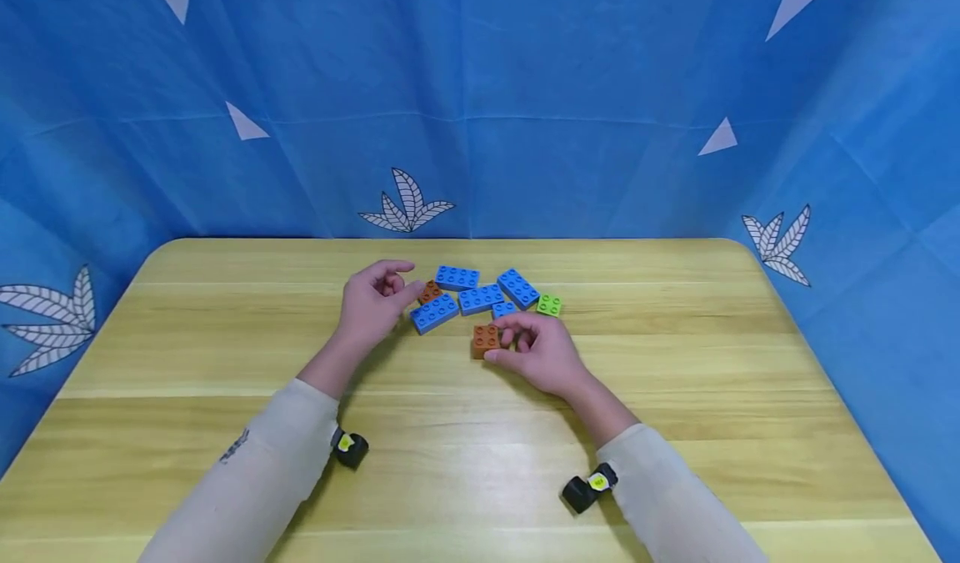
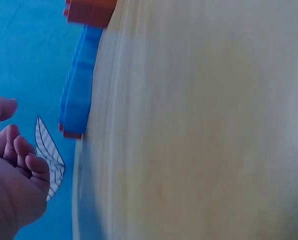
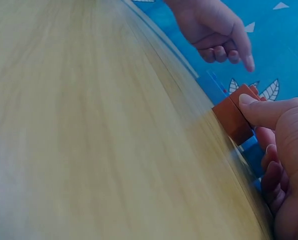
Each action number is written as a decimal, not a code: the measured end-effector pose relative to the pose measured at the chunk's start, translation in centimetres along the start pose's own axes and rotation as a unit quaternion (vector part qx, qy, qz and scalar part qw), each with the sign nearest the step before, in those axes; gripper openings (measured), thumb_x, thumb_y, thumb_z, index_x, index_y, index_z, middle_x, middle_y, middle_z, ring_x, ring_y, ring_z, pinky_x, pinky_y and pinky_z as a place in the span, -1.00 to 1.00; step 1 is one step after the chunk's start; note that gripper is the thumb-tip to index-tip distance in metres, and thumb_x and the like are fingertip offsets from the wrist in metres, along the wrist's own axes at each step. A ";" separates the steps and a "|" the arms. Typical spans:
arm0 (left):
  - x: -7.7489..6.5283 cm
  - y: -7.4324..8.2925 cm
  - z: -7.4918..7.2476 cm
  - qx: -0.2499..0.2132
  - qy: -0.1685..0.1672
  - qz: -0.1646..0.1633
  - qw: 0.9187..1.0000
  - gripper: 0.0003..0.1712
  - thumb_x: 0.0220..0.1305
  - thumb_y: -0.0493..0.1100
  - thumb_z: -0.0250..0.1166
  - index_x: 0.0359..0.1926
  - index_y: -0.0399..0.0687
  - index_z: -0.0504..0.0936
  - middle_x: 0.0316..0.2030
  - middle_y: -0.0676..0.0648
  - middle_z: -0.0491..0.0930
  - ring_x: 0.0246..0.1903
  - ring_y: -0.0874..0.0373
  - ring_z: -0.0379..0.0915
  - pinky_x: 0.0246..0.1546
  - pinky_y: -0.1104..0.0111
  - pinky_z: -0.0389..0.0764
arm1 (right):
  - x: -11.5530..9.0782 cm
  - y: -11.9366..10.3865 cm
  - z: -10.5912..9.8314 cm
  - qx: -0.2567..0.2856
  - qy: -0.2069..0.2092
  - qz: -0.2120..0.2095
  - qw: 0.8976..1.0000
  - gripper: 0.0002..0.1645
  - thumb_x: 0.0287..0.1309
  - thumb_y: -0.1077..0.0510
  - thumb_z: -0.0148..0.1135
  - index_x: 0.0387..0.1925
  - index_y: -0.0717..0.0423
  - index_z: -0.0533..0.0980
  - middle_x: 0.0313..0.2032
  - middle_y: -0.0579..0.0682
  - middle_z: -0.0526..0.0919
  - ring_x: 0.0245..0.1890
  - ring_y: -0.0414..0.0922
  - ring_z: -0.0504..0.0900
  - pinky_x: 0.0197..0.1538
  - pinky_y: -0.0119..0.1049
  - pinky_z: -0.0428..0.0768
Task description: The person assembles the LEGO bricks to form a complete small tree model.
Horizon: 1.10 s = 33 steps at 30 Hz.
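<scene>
In the head view my right hand (image 1: 542, 351) pinches an orange-brown four-stud toy brick (image 1: 486, 339) between thumb and fingers, low over the table in front of the other bricks. The right wrist view shows the thumb pressed on this brick (image 3: 233, 117). My left hand (image 1: 372, 303) is at the left end of the brick group, its fingers loosely bent and holding nothing. Beside its thumb tip lies another orange-brown brick (image 1: 430, 293), partly hidden behind a long blue brick (image 1: 434, 314).
More long blue bricks lie behind and between the hands: one at the back (image 1: 457, 278), one in the middle (image 1: 482, 299) and one slanted (image 1: 518, 289). A small blue brick (image 1: 503, 309) and a green brick (image 1: 549, 305) sit just beyond the right hand. Blue cloth (image 1: 525, 171) hangs behind the wooden table (image 1: 465, 480).
</scene>
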<state>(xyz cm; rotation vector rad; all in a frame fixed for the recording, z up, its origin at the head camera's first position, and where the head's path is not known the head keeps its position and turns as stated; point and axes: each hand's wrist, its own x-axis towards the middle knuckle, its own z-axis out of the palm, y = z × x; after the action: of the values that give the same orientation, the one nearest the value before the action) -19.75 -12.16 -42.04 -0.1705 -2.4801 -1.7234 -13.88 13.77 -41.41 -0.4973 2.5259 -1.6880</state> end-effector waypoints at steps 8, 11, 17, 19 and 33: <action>1.5 -1.7 -1.3 0.076 -0.031 -0.036 0.996 -0.60 0.22 -0.30 0.42 0.09 -0.26 0.65 -0.35 -0.14 0.49 -0.34 0.01 0.34 -0.30 0.30 0.41 | 0.1 0.1 0.2 0.000 0.002 -0.003 1.000 -0.64 0.00 0.35 0.52 -0.12 0.34 0.64 -0.35 0.25 0.60 -0.57 -0.05 0.35 -0.50 -0.42 0.28; 1.7 -2.1 -1.4 0.113 -0.056 -0.048 0.991 -0.57 0.20 -0.31 0.44 0.11 -0.22 0.65 -0.35 -0.13 0.50 -0.35 -0.01 0.35 -0.26 0.23 0.40 | 0.0 0.2 0.2 0.000 0.001 -0.002 1.000 -0.63 0.00 0.34 0.53 -0.12 0.33 0.64 -0.35 0.26 0.60 -0.57 -0.05 0.35 -0.50 -0.42 0.28; 2.0 -2.2 -1.2 0.143 -0.105 -0.047 0.983 -0.46 0.17 -0.29 0.48 0.19 -0.16 0.60 -0.37 -0.11 0.47 -0.35 -0.02 0.34 -0.20 0.18 0.41 | 0.0 0.1 0.2 0.004 0.005 -0.003 1.000 -0.64 -0.01 0.36 0.53 -0.13 0.35 0.63 -0.36 0.26 0.59 -0.57 -0.04 0.35 -0.50 -0.42 0.28; 2.0 -2.2 -1.0 0.147 -0.116 -0.042 0.981 -0.42 0.15 -0.28 0.49 0.21 -0.15 0.59 -0.37 -0.11 0.47 -0.35 -0.02 0.35 -0.20 0.17 0.41 | 0.0 0.2 0.2 0.005 0.005 -0.003 1.000 -0.63 -0.01 0.36 0.52 -0.12 0.36 0.63 -0.36 0.27 0.59 -0.57 -0.04 0.35 -0.50 -0.42 0.28; 1.8 -2.2 0.1 0.206 -0.105 -0.039 0.972 -0.52 0.21 -0.04 0.47 0.09 -0.17 0.64 -0.47 -0.07 0.43 -0.44 0.01 0.33 -0.31 0.20 0.34 | 0.9 4.8 0.6 0.003 0.011 0.007 1.000 -0.56 -0.05 0.19 0.61 -0.08 0.13 0.68 -0.35 0.06 0.63 -0.58 -0.10 0.36 -0.52 -0.39 0.30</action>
<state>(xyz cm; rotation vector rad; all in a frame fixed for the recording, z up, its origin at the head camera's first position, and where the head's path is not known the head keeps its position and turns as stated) -21.91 -12.79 -43.85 -0.2259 -2.9697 -1.2285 -15.69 14.61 -45.93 -0.4629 2.5325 -1.7045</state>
